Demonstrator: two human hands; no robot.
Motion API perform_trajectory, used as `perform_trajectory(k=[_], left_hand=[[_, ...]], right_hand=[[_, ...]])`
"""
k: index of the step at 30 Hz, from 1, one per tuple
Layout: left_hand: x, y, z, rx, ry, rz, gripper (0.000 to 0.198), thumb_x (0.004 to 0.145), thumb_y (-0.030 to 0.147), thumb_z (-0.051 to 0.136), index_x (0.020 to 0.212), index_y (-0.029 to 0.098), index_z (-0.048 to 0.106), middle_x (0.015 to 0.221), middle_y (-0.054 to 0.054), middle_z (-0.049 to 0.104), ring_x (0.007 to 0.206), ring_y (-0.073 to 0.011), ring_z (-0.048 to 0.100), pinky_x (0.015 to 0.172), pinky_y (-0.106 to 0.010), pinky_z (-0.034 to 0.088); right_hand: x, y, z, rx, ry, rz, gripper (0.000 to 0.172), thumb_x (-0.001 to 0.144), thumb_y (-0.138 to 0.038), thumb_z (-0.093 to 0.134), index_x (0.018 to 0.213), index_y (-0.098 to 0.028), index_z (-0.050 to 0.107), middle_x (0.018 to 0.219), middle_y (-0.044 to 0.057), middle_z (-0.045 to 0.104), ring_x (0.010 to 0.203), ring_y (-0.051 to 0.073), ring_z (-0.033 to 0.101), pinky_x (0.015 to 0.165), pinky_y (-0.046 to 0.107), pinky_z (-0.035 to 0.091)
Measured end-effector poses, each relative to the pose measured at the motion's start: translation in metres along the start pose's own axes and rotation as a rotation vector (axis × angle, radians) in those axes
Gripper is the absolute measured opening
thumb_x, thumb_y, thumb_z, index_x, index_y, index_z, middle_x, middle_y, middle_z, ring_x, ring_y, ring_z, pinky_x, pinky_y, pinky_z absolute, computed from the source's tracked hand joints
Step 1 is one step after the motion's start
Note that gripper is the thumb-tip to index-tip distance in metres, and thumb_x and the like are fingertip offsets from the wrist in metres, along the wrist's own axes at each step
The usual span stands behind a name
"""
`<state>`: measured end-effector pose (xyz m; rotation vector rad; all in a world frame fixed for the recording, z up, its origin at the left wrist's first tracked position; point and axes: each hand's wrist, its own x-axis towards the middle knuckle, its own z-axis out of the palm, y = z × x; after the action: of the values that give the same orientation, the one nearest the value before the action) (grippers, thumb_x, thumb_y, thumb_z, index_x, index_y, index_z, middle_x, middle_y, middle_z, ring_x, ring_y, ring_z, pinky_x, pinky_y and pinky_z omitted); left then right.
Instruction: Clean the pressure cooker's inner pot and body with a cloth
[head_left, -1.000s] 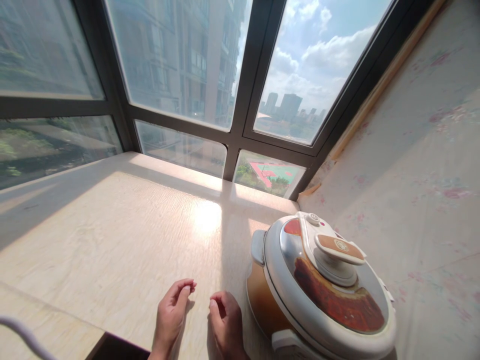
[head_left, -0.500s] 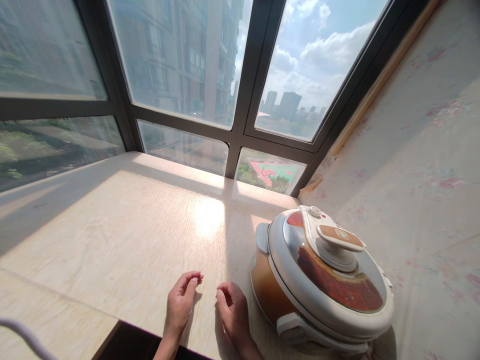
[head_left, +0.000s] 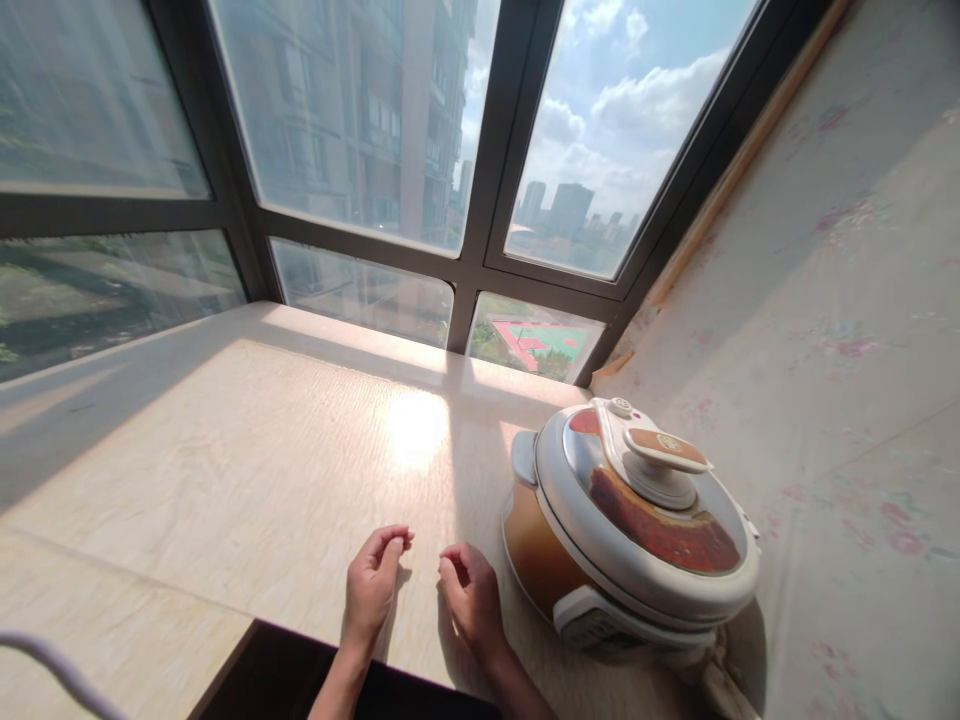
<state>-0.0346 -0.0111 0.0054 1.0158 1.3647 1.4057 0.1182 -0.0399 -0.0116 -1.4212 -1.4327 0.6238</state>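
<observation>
My left hand [head_left: 373,582] is over the pale marble-patterned sill [head_left: 247,480], its fingers curled and the thumb against them. My right hand [head_left: 474,598] faces it across a small gap, fingers bent inward with a hollow between thumb and forefinger. I see no object in either hand, and both palms are partly hidden. Just right of my right hand stands an electric pressure cooker [head_left: 630,530], white and golden brown, with its lid on. The lid has a brown-topped handle [head_left: 666,450] and a small round knob [head_left: 621,407].
Dark-framed windows [head_left: 472,270] rise behind the sill. A flowered wall [head_left: 847,400] stands close to the cooker's right side. A white cord [head_left: 56,665] curves in at the lower left. A dark recess [head_left: 262,675] lies below the sill's front edge.
Both hands have moved slightly up and to the right in the view, keeping their curled pose. The cooker appears a little further left and higher as the camera shifts.
</observation>
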Motion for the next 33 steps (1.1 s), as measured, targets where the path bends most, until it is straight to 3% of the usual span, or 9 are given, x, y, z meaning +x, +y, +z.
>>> perform_trajectory(k=[14, 18, 26, 30, 33], left_hand=[[-0.003, -0.003, -0.006, 0.010, -0.080, 0.006, 0.039, 0.079, 0.050, 0.068, 0.092, 0.015, 0.075, 0.093, -0.012, 0.077, 0.091, -0.0261, 0.074, 0.087, -0.041, 0.061], [-0.002, -0.005, -0.007, 0.026, -0.088, 0.011, 0.039, 0.079, 0.050, 0.068, 0.094, 0.015, 0.075, 0.093, -0.012, 0.077, 0.090, -0.0262, 0.074, 0.086, -0.041, 0.061], [0.000, -0.006, -0.007, 0.067, -0.083, 0.006, 0.044, 0.076, 0.054, 0.066, 0.093, 0.015, 0.074, 0.094, -0.012, 0.078, 0.091, -0.0284, 0.075, 0.088, -0.045, 0.061], [0.000, -0.010, -0.007, 0.214, -0.135, 0.054, 0.045, 0.081, 0.055, 0.059, 0.097, 0.016, 0.074, 0.100, -0.012, 0.078, 0.097, -0.0297, 0.074, 0.090, -0.045, 0.061], [0.000, -0.015, -0.002, 0.471, -0.215, 0.223, 0.043, 0.086, 0.049, 0.051, 0.102, 0.016, 0.074, 0.106, -0.013, 0.078, 0.101, -0.0300, 0.074, 0.092, -0.046, 0.060]], right_hand=[[0.003, -0.004, -0.004, -0.003, -0.030, 0.015, 0.016, 0.090, -0.022, 0.055, 0.080, -0.019, 0.067, 0.072, 0.001, 0.065, 0.067, 0.016, 0.059, 0.062, 0.025, 0.043], [0.002, -0.007, -0.004, 0.097, -0.013, 0.042, 0.016, 0.090, -0.024, 0.056, 0.082, -0.018, 0.069, 0.074, 0.003, 0.067, 0.067, 0.016, 0.061, 0.062, 0.025, 0.045], [-0.017, -0.003, -0.016, 0.396, 0.020, 0.239, 0.013, 0.085, -0.032, 0.064, 0.084, -0.019, 0.067, 0.074, 0.003, 0.069, 0.070, 0.016, 0.063, 0.066, 0.027, 0.048], [-0.026, 0.001, -0.028, 0.464, 0.011, 0.294, 0.016, 0.083, -0.035, 0.068, 0.084, -0.019, 0.067, 0.075, 0.002, 0.069, 0.071, 0.016, 0.062, 0.069, 0.029, 0.048], [-0.025, 0.000, -0.033, 0.459, -0.078, 0.323, 0.017, 0.081, -0.034, 0.070, 0.087, -0.019, 0.068, 0.080, 0.003, 0.070, 0.073, 0.017, 0.063, 0.069, 0.029, 0.048]])
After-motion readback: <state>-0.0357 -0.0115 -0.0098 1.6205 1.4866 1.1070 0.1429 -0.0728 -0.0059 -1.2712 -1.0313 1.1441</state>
